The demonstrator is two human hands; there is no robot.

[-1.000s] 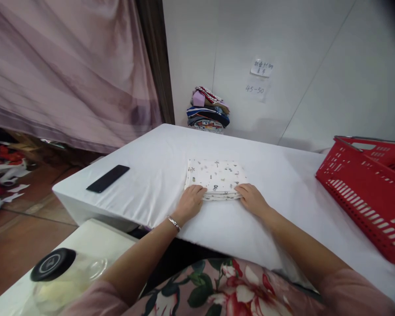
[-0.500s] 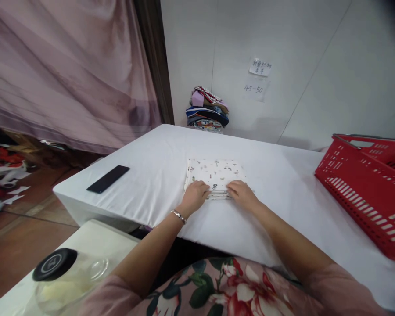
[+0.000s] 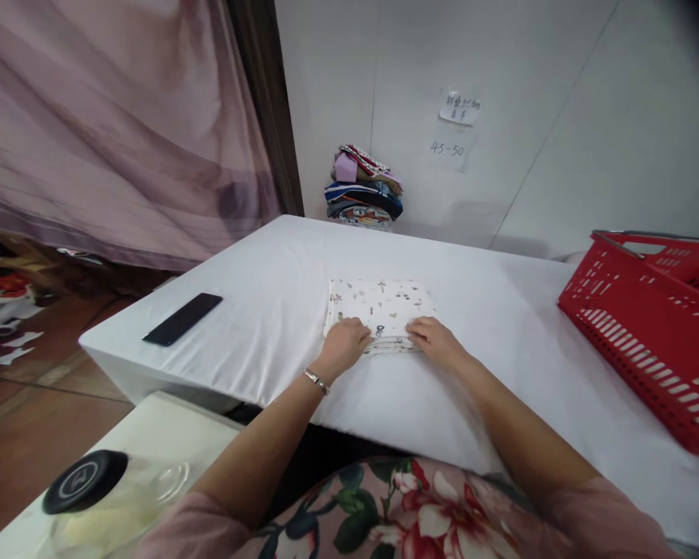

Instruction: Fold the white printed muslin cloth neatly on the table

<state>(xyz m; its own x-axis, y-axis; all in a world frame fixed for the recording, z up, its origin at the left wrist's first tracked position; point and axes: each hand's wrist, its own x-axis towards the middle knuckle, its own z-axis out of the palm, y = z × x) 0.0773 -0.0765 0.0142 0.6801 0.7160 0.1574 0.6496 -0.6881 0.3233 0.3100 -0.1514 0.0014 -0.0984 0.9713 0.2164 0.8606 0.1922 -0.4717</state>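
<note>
A folded white cloth with small printed figures (image 3: 380, 305) lies flat on the white-covered table (image 3: 279, 287). My left hand (image 3: 346, 346) rests on its near left edge, fingers curled onto the fabric. On the near right edge sits my right hand (image 3: 436, 340), fingers bent and pressing the cloth. The two hands are close together at the near side of the cloth. A bracelet shows on my left wrist.
A black phone (image 3: 182, 317) lies near the table's left edge. A red plastic basket (image 3: 652, 326) stands at the right. A stack of folded clothes (image 3: 364, 189) sits at the far edge by the wall. A jar with a black lid (image 3: 87, 485) stands at the lower left.
Both hands have slid inward along the near edge of the cloth, from its corners toward the middle. The view has shifted slightly to the right.
</note>
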